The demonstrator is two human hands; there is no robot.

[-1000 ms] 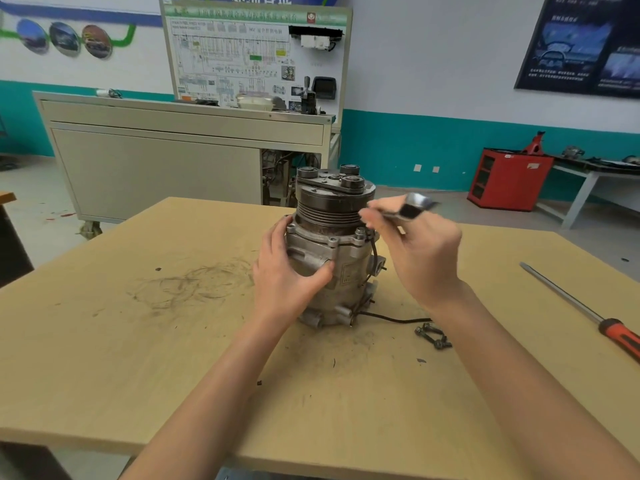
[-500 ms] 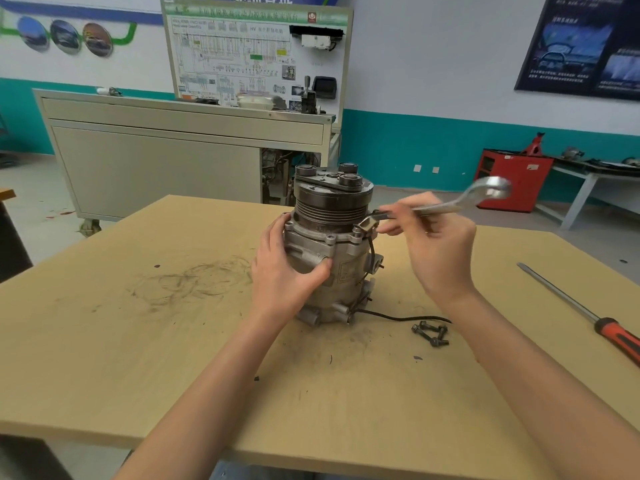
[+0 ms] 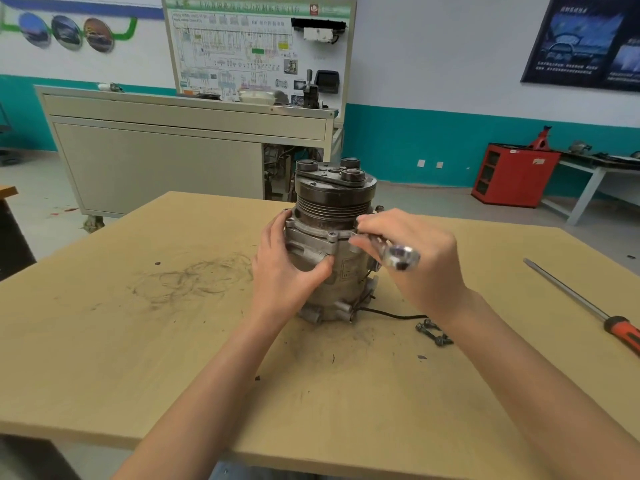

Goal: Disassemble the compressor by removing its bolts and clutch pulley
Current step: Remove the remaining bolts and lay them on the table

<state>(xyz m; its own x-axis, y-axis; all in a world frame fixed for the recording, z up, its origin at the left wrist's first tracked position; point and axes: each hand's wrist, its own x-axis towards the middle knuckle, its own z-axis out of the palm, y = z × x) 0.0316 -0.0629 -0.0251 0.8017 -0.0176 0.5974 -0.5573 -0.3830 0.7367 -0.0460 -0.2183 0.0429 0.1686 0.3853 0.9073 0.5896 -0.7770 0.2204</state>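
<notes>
The grey metal compressor [image 3: 330,258] with its dark grooved clutch pulley [image 3: 334,206] stands upright mid-surface [image 3: 138,341]. Your left hand [image 3: 282,271] clasps its body; your right hand [image 3: 412,258] is closed on a shiny steel wrench [image 3: 394,254] at the flange. Loose dark bolts [image 3: 433,332] lie near, an orange-handled screwdriver [image 3: 585,306] well apart.

A tan wooden table [image 3: 104,358], scuffed dark, carries the upright compressor [image 3: 332,237], loose bolts [image 3: 433,332] just right of it, and an orange-handled screwdriver [image 3: 581,303] far right
</notes>
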